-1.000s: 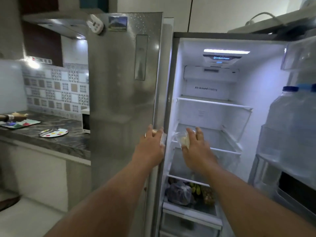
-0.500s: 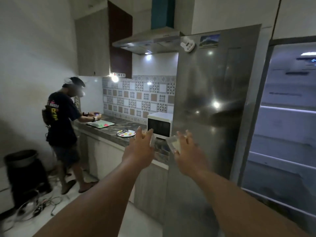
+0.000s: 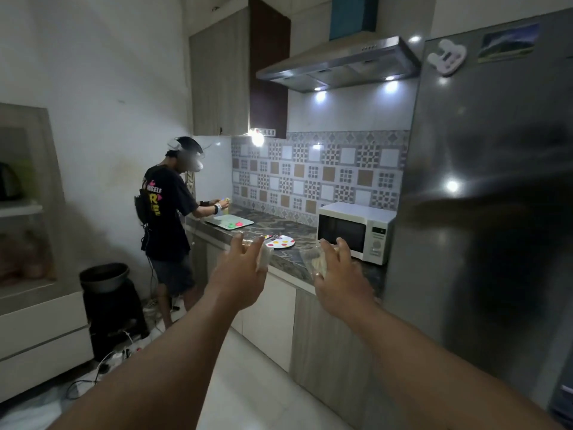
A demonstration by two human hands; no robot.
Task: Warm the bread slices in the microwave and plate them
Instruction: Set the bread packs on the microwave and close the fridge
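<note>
Each grip pinching wrapped bread [image 3: 317, 262] before marble counter [image 3: 286, 226], white microwave [image 3: 356, 232].

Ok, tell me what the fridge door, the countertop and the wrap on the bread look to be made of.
Fridge door: brushed stainless steel by its look, grey and satin, throwing back blurred lamp glints.
Countertop: polished stone, likely marble or granite, dark with pale veining; it could be a laminate copy.
Wrap on the bread in the right hand: thin clear plastic, crinkled, with the pale bread showing through.
</note>
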